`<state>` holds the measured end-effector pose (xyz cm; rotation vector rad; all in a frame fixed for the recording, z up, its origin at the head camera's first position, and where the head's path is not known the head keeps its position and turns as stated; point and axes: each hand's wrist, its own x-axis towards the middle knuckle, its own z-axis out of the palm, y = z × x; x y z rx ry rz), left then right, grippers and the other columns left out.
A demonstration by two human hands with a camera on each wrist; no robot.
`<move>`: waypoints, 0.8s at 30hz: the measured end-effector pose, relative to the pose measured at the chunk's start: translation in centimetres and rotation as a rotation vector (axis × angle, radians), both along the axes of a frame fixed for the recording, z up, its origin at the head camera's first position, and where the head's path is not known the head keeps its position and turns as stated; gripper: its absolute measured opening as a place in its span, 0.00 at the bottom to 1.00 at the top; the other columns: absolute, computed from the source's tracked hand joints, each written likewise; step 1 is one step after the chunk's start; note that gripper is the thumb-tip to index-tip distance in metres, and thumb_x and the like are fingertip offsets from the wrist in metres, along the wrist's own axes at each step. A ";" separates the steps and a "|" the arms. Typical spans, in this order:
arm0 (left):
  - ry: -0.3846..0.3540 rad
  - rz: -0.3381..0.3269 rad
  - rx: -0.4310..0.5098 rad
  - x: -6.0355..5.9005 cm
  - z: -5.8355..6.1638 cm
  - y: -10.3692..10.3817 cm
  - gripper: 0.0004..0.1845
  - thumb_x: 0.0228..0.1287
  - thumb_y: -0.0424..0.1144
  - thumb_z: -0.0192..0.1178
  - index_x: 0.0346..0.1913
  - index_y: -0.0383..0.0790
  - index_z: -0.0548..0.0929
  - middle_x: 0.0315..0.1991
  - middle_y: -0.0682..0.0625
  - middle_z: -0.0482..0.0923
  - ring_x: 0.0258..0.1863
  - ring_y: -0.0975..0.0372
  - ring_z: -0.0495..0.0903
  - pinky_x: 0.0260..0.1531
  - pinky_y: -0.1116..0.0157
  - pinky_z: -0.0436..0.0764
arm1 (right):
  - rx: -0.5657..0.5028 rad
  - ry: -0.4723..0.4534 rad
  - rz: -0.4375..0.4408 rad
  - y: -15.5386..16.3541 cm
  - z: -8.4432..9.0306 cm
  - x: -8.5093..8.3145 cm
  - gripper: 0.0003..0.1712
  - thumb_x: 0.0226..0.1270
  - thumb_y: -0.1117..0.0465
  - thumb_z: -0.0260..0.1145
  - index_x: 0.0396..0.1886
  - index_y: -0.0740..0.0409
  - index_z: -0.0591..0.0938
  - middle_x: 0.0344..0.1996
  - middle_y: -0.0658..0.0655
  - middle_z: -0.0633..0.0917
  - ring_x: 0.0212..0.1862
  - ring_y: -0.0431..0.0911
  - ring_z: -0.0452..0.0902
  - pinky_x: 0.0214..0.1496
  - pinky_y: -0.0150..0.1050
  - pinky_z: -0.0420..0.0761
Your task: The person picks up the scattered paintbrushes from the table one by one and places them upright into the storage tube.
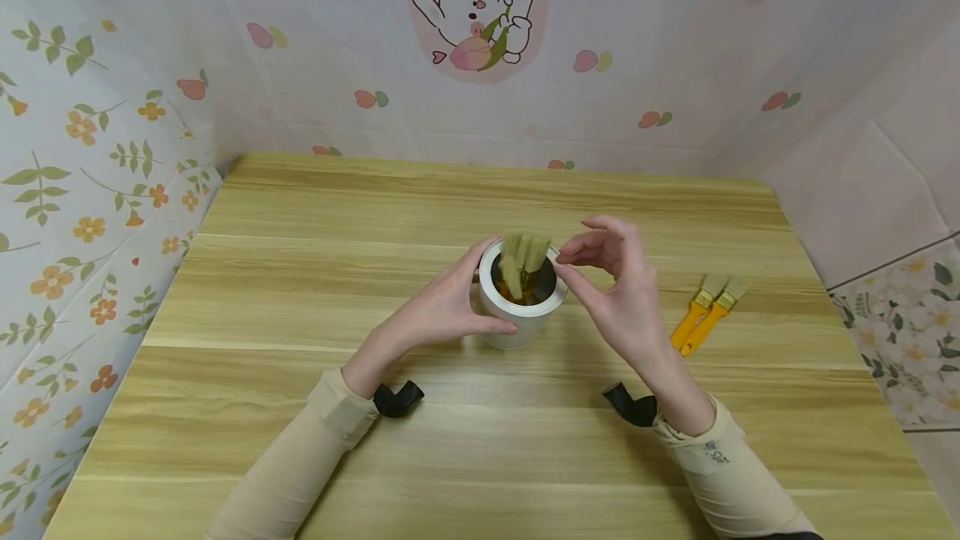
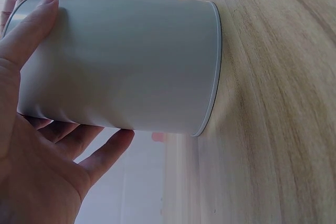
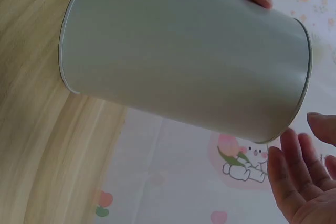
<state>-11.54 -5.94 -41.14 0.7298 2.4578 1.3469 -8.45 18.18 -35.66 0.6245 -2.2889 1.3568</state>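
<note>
A white cylindrical canister [image 1: 513, 330] stands upright on the wooden table. Several paintbrushes [image 1: 534, 252] are in it, their pale bristles up and their handles mostly hidden inside. My left hand [image 1: 442, 300] grips the canister from the left, thumb on the near side and fingers behind; the left wrist view shows this grip around the grey-looking wall [image 2: 121, 61]. Beside the rim on the right is my right hand [image 1: 618, 294], its fingers loosely bent. In the right wrist view nothing lies between that hand's thumb and fingers [image 3: 294, 161].
Two paintbrushes [image 1: 705, 315] with orange handles lie side by side on the table [image 1: 300, 273], to the right of my right hand. Behind the table hangs a pale printed cloth [image 1: 315, 48], and a flowered one [image 1: 75, 190] is at the left.
</note>
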 end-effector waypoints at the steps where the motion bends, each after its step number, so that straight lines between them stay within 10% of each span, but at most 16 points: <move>1: -0.003 0.002 -0.004 0.0 0.0 0.0 0.64 0.48 0.57 0.81 0.82 0.55 0.50 0.76 0.52 0.64 0.74 0.56 0.68 0.72 0.46 0.71 | -0.009 0.003 0.004 0.1 0.0 -0.1 0.37 0.58 0.79 0.73 0.65 0.71 0.67 0.42 0.64 0.85 0.44 0.36 0.84 0.54 0.26 0.83; 24: -0.025 0.007 -0.026 0.1 0.1 0.1 0.65 0.47 0.57 0.82 0.83 0.57 0.48 0.77 0.49 0.62 0.75 0.53 0.67 0.72 0.42 0.70 | -0.081 -0.041 -0.230 6.2 1.8 -0.7 0.35 0.65 0.76 0.68 0.70 0.58 0.69 0.44 0.43 0.84 0.46 0.34 0.84 0.48 0.23 0.82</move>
